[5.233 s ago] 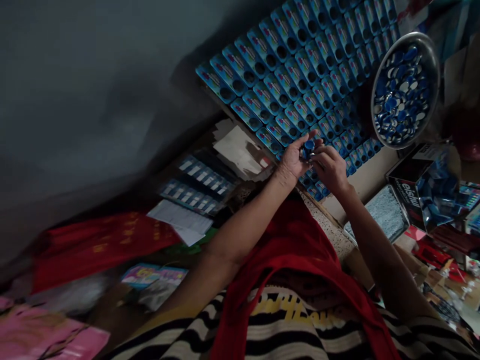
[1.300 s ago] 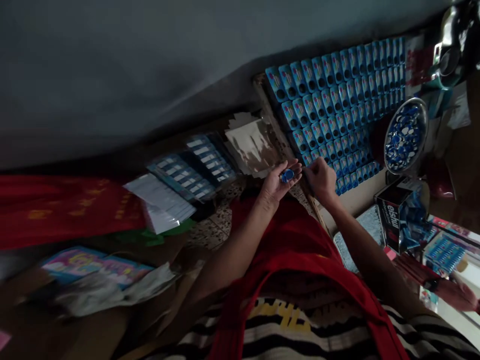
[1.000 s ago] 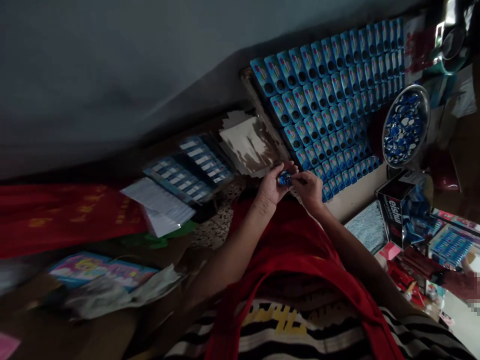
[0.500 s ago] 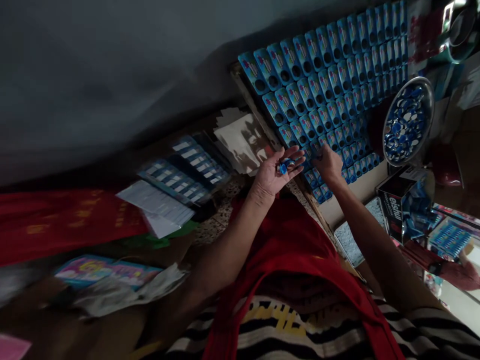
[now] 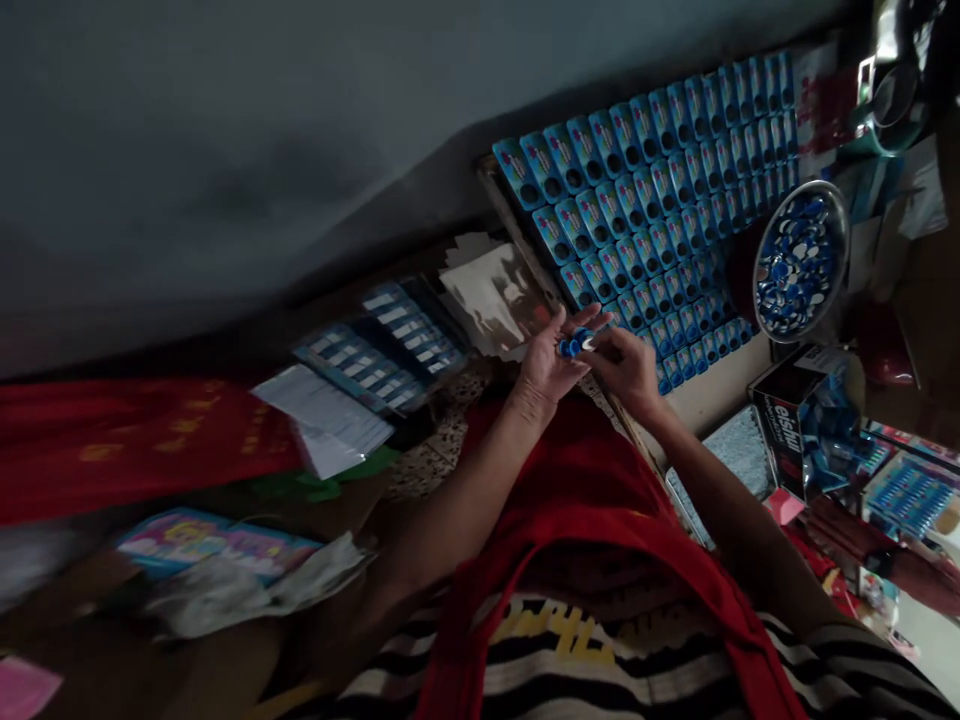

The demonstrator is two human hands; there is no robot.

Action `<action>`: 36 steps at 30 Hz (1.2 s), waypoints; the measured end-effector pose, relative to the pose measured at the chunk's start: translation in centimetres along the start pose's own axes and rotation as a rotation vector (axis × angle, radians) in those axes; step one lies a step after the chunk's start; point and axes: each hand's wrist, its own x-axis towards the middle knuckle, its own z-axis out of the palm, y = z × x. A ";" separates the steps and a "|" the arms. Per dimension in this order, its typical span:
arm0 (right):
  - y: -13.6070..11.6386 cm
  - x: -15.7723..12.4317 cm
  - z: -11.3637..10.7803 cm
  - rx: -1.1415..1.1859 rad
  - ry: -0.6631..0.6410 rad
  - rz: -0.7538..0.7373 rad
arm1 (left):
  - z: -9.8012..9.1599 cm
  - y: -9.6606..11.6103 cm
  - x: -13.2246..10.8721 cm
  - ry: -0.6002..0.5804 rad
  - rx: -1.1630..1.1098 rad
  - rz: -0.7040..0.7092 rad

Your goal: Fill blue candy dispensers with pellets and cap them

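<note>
My left hand (image 5: 546, 362) is turned palm up, fingers partly stretched, and cradles a few small blue round caps (image 5: 569, 348). Against that palm, my right hand (image 5: 628, 370) pinches one small round cap with a whitish face (image 5: 588, 342); its fingertips partly cover it. Just beyond both hands lies a board covered with rows of blue printed cards (image 5: 637, 210), each with a dark round spot near one end. To the right, a metal bowl (image 5: 846, 225) holds many blue and white round pieces of a similar kind.
A black box (image 5: 784, 430) with blue pieces stands beside the bowl. Left of the board are pale cut sheets (image 5: 487, 290), blue card strips (image 5: 367, 365) and white papers (image 5: 330, 400). A red cloth (image 5: 135, 440) lies far left. Another person's arm (image 5: 915, 575) reaches in at lower right.
My right hand has come back from the cards to my left palm and now pinches a cap there. My left hand stays palm up. The view has shifted slightly.
</note>
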 end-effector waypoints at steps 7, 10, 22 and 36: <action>0.7 -1.1 1.5 -0.044 -0.144 -0.084 | 0.9 -1.6 0.5 0.048 0.009 -0.097; 1.7 -1.4 2.0 -0.088 -0.107 -0.050 | 1.1 -2.2 0.7 0.097 0.004 -0.088; 2.4 -0.7 -0.2 -0.312 -0.116 -0.487 | 0.5 -3.0 1.2 0.061 0.133 -0.022; 3.5 -2.4 1.8 0.552 0.381 0.296 | -0.7 -4.4 0.4 0.209 0.314 -0.097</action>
